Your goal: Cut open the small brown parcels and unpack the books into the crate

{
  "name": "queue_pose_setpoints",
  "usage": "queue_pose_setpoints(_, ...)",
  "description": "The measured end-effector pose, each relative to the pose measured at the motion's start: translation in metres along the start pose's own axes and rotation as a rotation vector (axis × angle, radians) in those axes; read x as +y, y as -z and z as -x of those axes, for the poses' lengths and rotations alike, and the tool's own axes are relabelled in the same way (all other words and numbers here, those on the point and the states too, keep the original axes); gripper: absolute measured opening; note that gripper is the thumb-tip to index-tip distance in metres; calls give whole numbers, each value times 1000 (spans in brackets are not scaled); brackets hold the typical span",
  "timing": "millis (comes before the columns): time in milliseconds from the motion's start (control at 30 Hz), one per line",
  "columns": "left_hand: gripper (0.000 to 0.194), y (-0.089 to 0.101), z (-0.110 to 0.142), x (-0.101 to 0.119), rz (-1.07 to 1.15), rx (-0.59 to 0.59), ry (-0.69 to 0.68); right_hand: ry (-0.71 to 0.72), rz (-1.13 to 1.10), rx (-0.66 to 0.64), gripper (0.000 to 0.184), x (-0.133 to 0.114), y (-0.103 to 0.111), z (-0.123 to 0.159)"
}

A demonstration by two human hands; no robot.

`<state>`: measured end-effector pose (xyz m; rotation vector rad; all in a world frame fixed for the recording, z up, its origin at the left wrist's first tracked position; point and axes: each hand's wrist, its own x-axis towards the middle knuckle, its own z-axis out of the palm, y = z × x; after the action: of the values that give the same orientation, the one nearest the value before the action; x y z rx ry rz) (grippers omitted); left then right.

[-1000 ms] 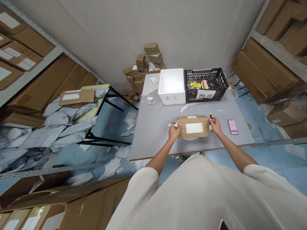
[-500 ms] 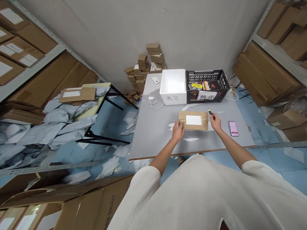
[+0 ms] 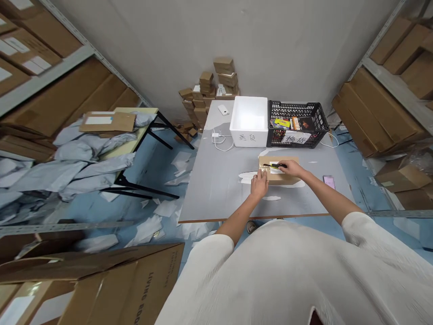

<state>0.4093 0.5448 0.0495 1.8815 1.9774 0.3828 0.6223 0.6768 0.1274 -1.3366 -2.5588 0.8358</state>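
Observation:
A small brown cardboard box point(image 3: 287, 177) with a white label lies on the grey table point(image 3: 216, 189). At its near left corner my left hand point(image 3: 260, 183) grips the box, fingers on its top and thumb low. My right hand point(image 3: 292, 168) is closed around a black and yellow utility knife point(image 3: 278, 166), held over the label and pointing left. The knife's tip is at the taped left part of the box, just above my left fingers; whether the blade touches the tape is too small to tell.
Behind the box stand a white foam bin point(image 3: 250, 137) and a black plastic crate point(image 3: 296, 139) holding packaged items. A pink-screened phone point(image 3: 329, 182) lies to the right, a white phone point(image 3: 223, 110) at the back left. Grey mailers point(image 3: 57, 169) cover the side table; paper scraps litter the floor.
My right hand has brought the utility knife left from beside the box to over its taped left end. My left hand stays on the box. The view has shifted slightly.

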Motion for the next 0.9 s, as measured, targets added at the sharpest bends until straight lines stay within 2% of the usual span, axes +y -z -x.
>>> queue_pose_setpoints(167,69,-2,9,-1,-35,4,-53,36,187,-70,39,-3,0,-17)
queue_pose_setpoints(633,75,2,1,-5,-10,12,-80,111,282,-71,45,-17,-1,-30)
queue_pose_setpoints(900,71,3,5,-4,-33,50,-76,96,317,-105,41,-17,-2,-32)
